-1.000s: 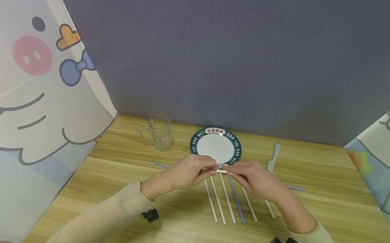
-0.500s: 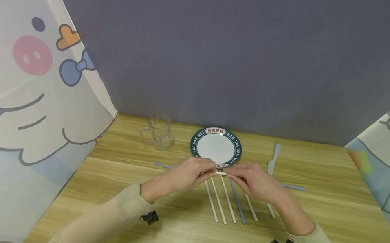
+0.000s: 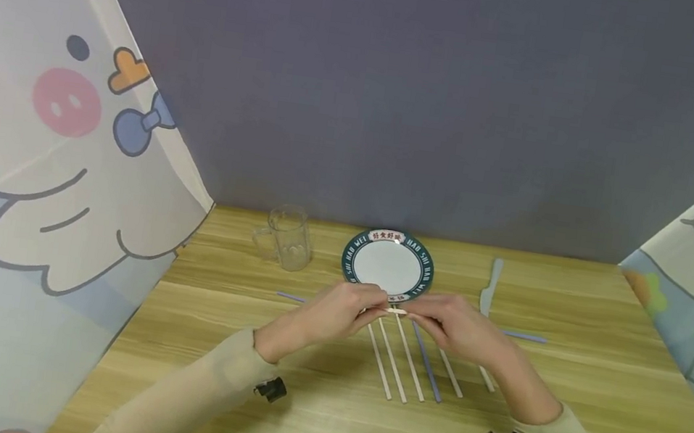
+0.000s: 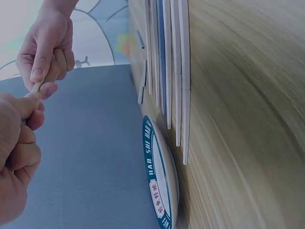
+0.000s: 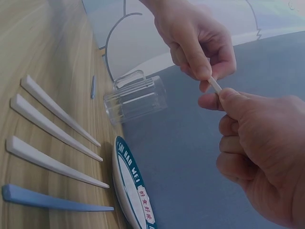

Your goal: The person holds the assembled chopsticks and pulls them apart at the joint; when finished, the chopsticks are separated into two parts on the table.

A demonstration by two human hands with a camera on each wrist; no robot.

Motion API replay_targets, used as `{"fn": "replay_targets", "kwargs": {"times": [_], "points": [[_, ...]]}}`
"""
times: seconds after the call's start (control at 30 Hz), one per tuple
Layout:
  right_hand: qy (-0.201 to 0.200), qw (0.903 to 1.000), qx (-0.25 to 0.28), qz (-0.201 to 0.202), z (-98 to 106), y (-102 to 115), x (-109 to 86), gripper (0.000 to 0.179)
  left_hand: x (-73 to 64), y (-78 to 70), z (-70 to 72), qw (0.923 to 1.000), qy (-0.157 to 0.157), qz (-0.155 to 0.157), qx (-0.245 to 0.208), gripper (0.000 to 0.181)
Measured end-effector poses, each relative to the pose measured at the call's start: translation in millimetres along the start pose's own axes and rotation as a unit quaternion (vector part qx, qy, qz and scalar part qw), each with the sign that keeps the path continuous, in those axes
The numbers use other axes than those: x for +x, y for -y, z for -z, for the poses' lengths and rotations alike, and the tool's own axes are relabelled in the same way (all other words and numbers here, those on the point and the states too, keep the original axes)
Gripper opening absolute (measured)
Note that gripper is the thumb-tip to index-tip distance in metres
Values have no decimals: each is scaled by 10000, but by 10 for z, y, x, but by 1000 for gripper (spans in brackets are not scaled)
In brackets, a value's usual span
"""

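Observation:
Between my two hands runs a slim whitish stick (image 3: 396, 311), its ends hidden inside the fingers; only a short stretch (image 5: 215, 85) shows. My left hand (image 3: 329, 311) pinches it from the left, thumb against curled fingers. From the other side my right hand (image 3: 462, 327) pinches it the same way. Both hands are raised above the tabletop, just on the near side of the plate (image 3: 349, 275). Beneath them several chopsticks lie side by side, among them a white chopstick (image 3: 409, 364) and a blue chopstick (image 3: 428, 371). Their far ends are partly covered by the hands.
A clear mug (image 3: 292, 244) stands back left. A pale blue knife (image 3: 491, 283) lies right of the plate. Thin blue pieces stick out beyond the left wrist (image 3: 292, 297) and right wrist (image 3: 528, 337). A grey panel (image 3: 401, 106) rises behind the wooden table (image 3: 319, 425).
Both hands keep their pinch on the whitish stick and sink very slightly. The head view shifts a little; the objects on the table stay in place.

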State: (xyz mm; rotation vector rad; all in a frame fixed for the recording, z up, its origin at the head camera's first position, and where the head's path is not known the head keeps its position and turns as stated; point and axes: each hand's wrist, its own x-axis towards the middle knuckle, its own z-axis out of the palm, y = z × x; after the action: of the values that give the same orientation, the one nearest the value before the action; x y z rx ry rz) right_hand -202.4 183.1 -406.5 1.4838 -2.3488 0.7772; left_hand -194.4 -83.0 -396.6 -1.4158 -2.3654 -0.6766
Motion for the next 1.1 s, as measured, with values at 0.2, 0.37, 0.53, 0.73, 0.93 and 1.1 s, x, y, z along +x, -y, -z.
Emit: {"fn": "replay_targets", "kwargs": {"times": [0.2,0.37,0.53,0.73,0.93,1.1], "points": [[-6,9999,-100,-131,2,23,-7,31,13,-6,13,10000,7,67,-30,14],[-16,10000,-66,-73,22,29,-9,33,16,3,2,10000,-31,-9,-51,13],[-83,9998,-89,-171,26,54,-14,32,17,20,-14,9998,-135,-99,-106,11],[-12,9992,-73,-395,67,109,71,26,21,56,14,9996,-276,-53,-94,11],[121,9985,14,-540,158,131,188,19,95,28,66,9993,-308,203,11,9],[0,9989,-191,-424,169,127,222,16,137,11,88,9980,-600,163,129,6]]}}
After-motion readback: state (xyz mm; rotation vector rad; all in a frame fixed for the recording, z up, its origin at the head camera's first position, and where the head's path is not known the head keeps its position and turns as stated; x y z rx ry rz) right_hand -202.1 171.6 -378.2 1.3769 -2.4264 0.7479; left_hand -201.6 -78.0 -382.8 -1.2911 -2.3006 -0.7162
